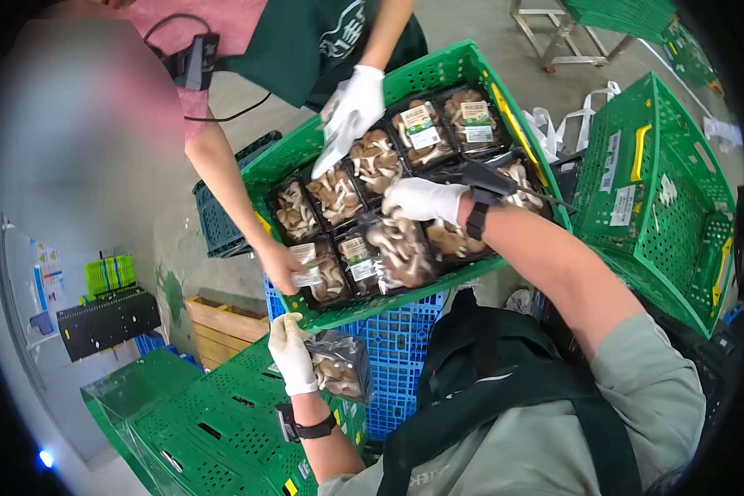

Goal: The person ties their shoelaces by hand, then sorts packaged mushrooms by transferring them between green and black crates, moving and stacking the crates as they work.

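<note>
My right hand point(422, 201), in a white glove, reaches into a green crate point(438, 73) with its fingers closed on the edge of a mushroom pack point(401, 252). That pack is tilted and blurred. My left hand point(291, 355), also gloved, is by the crate's near left corner. Its fingers are bent against another film-wrapped mushroom pack point(339, 369), held outside the crate; the thumb is hidden. Black trays of brown mushrooms sit in rows in the crate, some bearing labels, such as a labelled pack point(422, 128) at the far side.
Opposite me, a co-worker's gloved hand point(357, 112) and bare hand point(279, 266) are over the crate. An open green crate point(653, 182) stands tilted at the right. Green crates point(223, 422) are at lower left, a blue crate point(401, 364) beneath, a wooden box point(223, 331) beyond.
</note>
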Demonstrator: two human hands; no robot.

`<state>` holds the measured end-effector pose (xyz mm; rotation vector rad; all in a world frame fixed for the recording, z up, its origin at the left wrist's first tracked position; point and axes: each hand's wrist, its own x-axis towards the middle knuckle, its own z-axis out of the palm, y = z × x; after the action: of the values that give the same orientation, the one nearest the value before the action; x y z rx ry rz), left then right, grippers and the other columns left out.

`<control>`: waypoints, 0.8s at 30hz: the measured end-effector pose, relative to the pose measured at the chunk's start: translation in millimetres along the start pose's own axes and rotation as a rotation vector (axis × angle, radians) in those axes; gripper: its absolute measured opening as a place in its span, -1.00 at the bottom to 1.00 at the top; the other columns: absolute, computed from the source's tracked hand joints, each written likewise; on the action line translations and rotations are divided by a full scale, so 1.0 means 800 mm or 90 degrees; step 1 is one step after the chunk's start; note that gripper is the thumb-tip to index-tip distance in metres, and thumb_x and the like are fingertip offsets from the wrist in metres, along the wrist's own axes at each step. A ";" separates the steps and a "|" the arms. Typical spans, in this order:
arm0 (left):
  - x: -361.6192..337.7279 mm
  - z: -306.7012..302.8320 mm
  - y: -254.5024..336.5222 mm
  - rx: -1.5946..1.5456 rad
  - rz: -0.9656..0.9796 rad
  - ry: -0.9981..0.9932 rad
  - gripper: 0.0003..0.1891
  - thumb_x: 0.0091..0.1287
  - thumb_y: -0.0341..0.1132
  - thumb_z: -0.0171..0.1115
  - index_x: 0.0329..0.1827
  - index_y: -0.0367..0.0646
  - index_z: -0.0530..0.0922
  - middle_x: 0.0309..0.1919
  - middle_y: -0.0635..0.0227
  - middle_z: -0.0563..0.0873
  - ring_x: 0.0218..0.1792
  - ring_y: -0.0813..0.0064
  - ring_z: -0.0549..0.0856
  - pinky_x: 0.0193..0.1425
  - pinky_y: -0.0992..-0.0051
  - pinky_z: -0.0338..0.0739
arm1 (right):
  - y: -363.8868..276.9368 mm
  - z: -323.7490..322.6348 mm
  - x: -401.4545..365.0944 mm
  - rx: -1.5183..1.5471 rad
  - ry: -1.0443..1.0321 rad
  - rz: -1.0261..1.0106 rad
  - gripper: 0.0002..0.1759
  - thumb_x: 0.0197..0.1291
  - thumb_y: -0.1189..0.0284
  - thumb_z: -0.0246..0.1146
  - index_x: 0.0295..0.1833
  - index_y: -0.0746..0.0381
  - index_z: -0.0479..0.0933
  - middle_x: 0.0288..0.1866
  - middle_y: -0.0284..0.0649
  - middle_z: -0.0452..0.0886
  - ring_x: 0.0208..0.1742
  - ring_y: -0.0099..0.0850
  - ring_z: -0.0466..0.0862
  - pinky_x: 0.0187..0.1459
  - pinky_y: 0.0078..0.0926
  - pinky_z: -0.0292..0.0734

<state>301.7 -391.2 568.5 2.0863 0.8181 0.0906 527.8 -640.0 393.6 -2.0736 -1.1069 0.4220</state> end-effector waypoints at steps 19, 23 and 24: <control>0.190 0.171 -0.137 -0.191 -0.175 -0.208 -0.57 0.48 -0.19 -0.14 0.29 -0.23 0.40 0.27 0.19 0.49 0.22 0.24 0.50 0.30 0.35 0.40 | -0.193 -0.066 -0.388 -0.037 0.575 0.425 -0.80 0.19 0.34 0.19 -0.10 0.15 0.55 -0.10 -0.21 0.57 -0.06 -0.18 0.56 -0.07 -0.24 0.49; 0.070 0.222 -0.045 0.152 0.206 -0.139 -0.62 0.46 -0.24 -0.07 0.23 -0.25 0.44 0.19 0.13 0.53 0.17 0.22 0.52 0.29 0.34 0.41 | -0.256 0.026 -0.550 -0.015 0.809 0.667 -0.83 0.19 0.34 0.18 -0.16 0.16 0.56 -0.22 -0.21 0.58 -0.15 -0.17 0.58 -0.12 -0.24 0.52; 0.036 0.230 -0.025 0.193 0.304 -0.136 -0.63 0.45 -0.25 -0.06 0.21 -0.25 0.45 0.17 0.12 0.53 0.15 0.21 0.52 0.28 0.33 0.42 | -0.271 0.056 -0.590 -0.043 0.858 0.739 -0.84 0.17 0.33 0.17 -0.20 0.16 0.55 -0.26 -0.21 0.55 -0.18 -0.17 0.58 -0.14 -0.24 0.52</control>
<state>377.4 -495.9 433.2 2.4909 0.2004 -0.0010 105.8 -928.1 498.4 -2.1318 0.8939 -0.5065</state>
